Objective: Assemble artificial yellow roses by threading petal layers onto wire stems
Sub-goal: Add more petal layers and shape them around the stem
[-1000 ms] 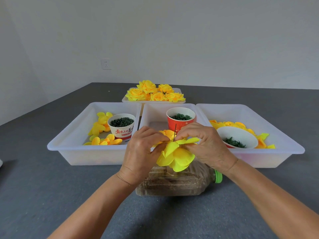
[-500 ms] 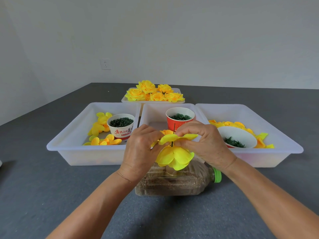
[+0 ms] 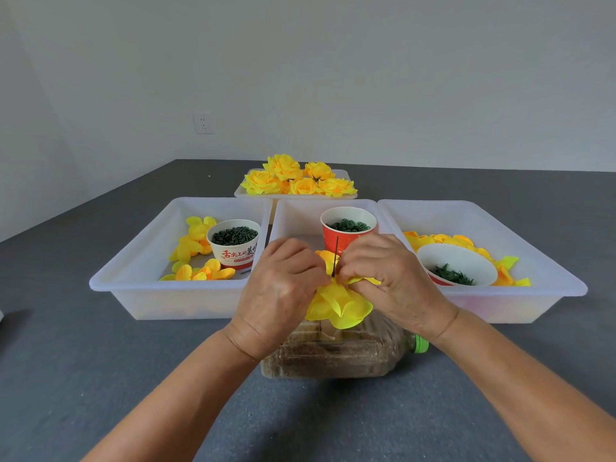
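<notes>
— Rose petals [image 3: 340, 306], where are they now?

— Bunched between both hands, just above the clear plastic bottle [image 3: 333, 353] that lies on its side on the grey tabletop [image 3: 100, 378]. The thin dark wire stem [image 3: 336, 255] stands upright out of the top of them, in front of the red cup [image 3: 336, 240].

— And the fingers?

— The left hand [image 3: 283, 295] has its fingers curled against the left side of the petals. The right hand [image 3: 390, 278] pinches a petal layer right at the wire, fingers bent in tight.

— What differs from a second ago?

— Then the upper petal layer spread flat and wide under the right hand, higher on the wire. Now it is crumpled down onto the lower petals, and more bare wire shows above it. Both hands sit a little lower and closer together.

— The rest?

— Unchanged. Three white trays [image 3: 140, 285] in a row behind the hands: the left one has loose yellow petals [image 3: 196, 241] and a white cup of dark green pieces [image 3: 235, 235]; the middle one has the red cup of green rings; the right one has a white bowl [image 3: 456, 265] with green leaf pieces among more petals. Finished yellow roses [image 3: 296, 180] are piled on a tray further back.
</notes>
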The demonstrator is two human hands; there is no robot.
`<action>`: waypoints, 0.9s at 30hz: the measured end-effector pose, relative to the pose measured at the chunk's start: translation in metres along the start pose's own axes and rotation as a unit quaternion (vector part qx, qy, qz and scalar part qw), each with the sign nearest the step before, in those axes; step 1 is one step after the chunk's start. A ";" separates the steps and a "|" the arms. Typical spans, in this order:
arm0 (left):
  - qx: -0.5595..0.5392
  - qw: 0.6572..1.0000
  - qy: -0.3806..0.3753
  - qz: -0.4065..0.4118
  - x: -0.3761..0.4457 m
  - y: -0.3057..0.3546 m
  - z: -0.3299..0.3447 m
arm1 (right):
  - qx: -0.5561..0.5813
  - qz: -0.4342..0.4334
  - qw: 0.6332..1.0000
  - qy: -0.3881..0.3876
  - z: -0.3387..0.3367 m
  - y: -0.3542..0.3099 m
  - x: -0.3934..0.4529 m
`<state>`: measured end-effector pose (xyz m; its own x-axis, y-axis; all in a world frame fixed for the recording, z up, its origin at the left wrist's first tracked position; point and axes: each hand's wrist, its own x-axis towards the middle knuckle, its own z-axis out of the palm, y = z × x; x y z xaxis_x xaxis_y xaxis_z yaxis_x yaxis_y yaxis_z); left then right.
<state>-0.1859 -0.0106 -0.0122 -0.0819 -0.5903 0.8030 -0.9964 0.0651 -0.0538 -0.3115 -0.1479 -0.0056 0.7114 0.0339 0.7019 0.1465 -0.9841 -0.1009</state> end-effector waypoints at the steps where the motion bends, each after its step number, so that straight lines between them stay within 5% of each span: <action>1: -0.002 1.000 -0.001 -0.003 0.000 0.000 0.000 | -0.001 0.001 1.000 0.001 0.000 0.000 -0.001; 20: 0.014 0.999 -0.039 0.030 -0.007 -0.002 -0.002 | -0.019 -0.003 0.999 -0.037 -0.002 -0.001 -0.003; 27: -0.168 0.963 -0.083 -0.193 -0.002 -0.001 -0.006 | 0.103 0.090 0.990 -0.035 0.001 -0.001 -0.010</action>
<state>-0.1846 -0.0047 -0.0100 0.2624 -0.7419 0.6170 -0.8934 0.0550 0.4460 -0.3182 -0.1469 -0.0129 0.7837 -0.1198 0.6095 0.1444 -0.9192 -0.3664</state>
